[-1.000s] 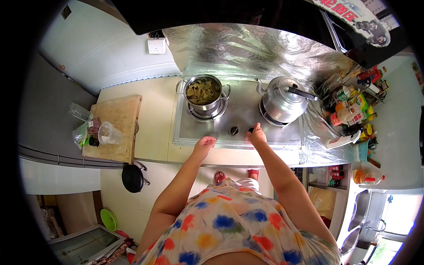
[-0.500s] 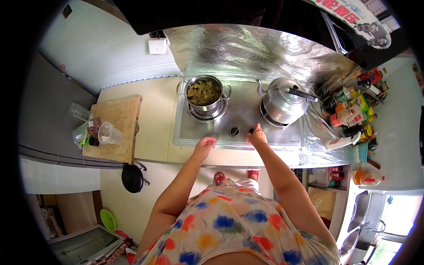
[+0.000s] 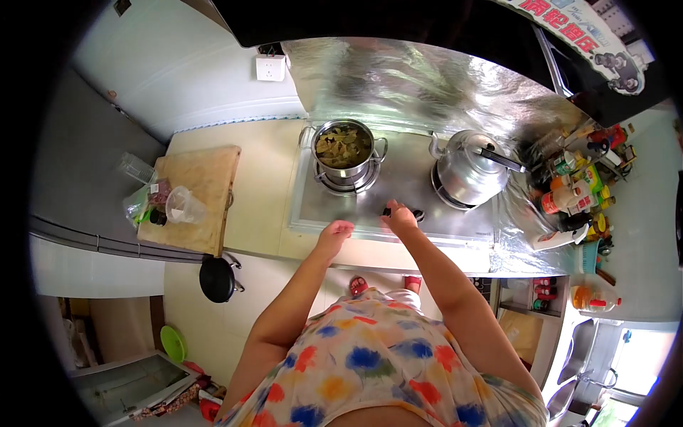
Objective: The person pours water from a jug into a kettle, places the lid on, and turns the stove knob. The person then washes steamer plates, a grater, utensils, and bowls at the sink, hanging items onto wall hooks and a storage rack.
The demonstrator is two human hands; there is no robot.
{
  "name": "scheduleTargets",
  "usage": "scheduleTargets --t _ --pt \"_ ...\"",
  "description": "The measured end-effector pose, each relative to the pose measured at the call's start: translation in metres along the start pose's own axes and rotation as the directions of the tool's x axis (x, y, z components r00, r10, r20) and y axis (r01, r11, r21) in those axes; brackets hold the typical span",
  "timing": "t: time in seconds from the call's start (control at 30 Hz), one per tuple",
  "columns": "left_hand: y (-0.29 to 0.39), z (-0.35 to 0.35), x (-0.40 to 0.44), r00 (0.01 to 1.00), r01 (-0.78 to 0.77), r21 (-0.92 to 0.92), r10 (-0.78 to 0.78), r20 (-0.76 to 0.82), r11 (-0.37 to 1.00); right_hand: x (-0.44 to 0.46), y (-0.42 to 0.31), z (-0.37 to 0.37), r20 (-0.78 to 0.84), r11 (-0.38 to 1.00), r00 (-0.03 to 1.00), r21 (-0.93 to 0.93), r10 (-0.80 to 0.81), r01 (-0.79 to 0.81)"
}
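Observation:
My right hand [image 3: 401, 216] has its fingers closed on the left stove knob [image 3: 388, 211], which they mostly cover. Just right of those fingers, a second dark knob [image 3: 419, 215] shows. Near the front edge of the steel gas stove [image 3: 320, 211], my left hand [image 3: 334, 235] hangs with fingers loosely curled together and nothing visible in them. A two-handled steel pot [image 3: 343, 173] sits on the left burner, uncovered, with yellowish-brown leaves [image 3: 343, 147] in liquid. The right burner carries a large metal kettle [image 3: 471, 171] with a black handle.
A wooden cutting board [image 3: 220, 192] on the left counter holds a clear plastic tub [image 3: 183, 206] and small packages. Bottles and seasonings [image 3: 569, 196] crowd the right side. A black round stool [image 3: 217, 280] stands below the counter. The dark range hood [image 3: 398, 25] overhangs the stove.
My right hand has moved left from the right knob to the left knob, uncovering the right one. My left hand stays near the stove's front edge. The whole view has shifted slightly.

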State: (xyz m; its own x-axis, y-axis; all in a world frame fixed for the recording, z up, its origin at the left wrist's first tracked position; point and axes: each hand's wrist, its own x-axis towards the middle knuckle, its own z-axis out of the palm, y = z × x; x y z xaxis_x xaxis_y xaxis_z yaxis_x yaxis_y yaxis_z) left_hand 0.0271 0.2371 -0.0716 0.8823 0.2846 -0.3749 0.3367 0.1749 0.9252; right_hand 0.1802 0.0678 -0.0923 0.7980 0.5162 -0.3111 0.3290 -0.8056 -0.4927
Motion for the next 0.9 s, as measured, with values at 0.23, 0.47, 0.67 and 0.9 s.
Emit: scheduleTargets --t 0.23,0.47,0.67,0.9 --pt "0.005 -0.007 -0.005 0.998 0.027 -0.004 -0.027 -0.048 1.000 0.007 0.002 0.006 -0.043 0.987 0.996 0.148 0.074 -0.067" --pt "-0.015 -0.013 0.005 1.000 -0.008 0.009 0.008 0.013 1.000 0.005 0.000 0.006 -0.070 0.989 0.995 0.137 0.068 -0.058" --pt "-0.008 -0.012 0.005 1.000 0.010 0.003 -0.010 0.002 1.000 0.007 0.001 0.008 -0.071 0.990 0.994 0.120 0.078 -0.069" --pt "-0.009 -0.012 0.006 1.000 0.022 0.008 -0.022 0.009 1.000 0.008 0.003 0.010 -0.062 0.987 0.995 0.147 0.073 -0.064"
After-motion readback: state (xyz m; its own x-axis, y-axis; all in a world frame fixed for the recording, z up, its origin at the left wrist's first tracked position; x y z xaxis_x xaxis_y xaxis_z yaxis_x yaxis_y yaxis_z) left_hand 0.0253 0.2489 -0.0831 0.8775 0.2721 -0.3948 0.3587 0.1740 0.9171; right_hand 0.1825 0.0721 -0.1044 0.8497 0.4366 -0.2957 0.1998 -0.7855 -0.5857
